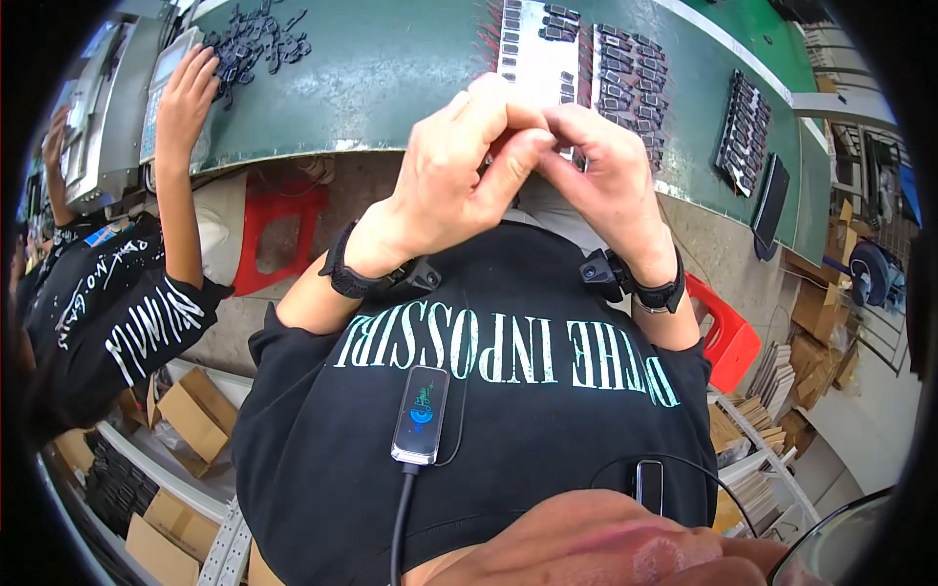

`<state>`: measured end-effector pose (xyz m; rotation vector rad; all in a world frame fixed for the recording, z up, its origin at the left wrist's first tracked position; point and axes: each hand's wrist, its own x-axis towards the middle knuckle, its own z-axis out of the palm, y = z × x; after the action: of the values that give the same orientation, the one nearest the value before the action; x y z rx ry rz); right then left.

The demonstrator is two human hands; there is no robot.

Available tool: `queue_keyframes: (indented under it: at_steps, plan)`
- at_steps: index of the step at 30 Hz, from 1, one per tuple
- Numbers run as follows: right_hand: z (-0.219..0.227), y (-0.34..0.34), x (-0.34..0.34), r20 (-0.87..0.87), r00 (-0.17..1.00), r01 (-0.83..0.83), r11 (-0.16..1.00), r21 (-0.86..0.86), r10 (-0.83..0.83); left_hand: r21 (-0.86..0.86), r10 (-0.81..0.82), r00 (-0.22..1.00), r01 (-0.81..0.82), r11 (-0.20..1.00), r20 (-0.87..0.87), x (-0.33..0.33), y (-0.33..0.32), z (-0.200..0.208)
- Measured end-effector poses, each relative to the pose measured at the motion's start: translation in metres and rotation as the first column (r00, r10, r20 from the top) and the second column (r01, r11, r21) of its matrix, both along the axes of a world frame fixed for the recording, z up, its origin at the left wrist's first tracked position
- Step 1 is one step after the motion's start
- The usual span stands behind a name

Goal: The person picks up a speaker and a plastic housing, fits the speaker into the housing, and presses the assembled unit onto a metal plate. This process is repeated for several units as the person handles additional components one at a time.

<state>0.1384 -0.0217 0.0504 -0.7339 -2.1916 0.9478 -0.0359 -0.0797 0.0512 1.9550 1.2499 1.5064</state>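
Observation:
My left hand point(454, 151) and my right hand point(608, 156) are raised in front of my chest, at the near edge of the green table point(371, 88). Their fingertips meet in a pinch. Whatever lies between them is hidden by the fingers. Just beyond the hands is a white tray point(535, 59) with small black rectangular parts in rows and thin red wires along its sides. To its right, close to my right hand, sits a second tray filled with similar black parts point(625, 83).
A heap of black parts point(259, 49) lies at the table's far left, beside a co-worker's hand point(188, 98) and a pale keypad device point(161, 88). At right are a filled black tray point(743, 132) and a dark flat panel point(772, 200). Red stools point(728, 337) and cardboard boxes point(200, 415) surround me.

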Motion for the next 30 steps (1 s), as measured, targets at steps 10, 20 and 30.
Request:
queue_keyframes:
  at_steps: [10,20,30]
  plan:
    - [-0.015,0.060,0.015,-0.390,0.885,-0.145,0.648,-0.748,-0.253,-0.502,-0.196,0.950,0.049,0.863,-0.244,-0.100,-0.021,0.022]
    - [-0.021,0.063,-0.006,-0.465,0.826,-0.183,0.630,-0.755,-0.318,-0.193,0.109,0.982,-0.139,0.971,-0.157,-0.015,0.060,0.000]
    - [-0.029,0.075,0.008,-0.562,0.683,-0.072,0.722,-0.688,-0.466,-0.331,0.104,0.993,-0.082,0.940,0.051,-0.010,0.072,-0.017]
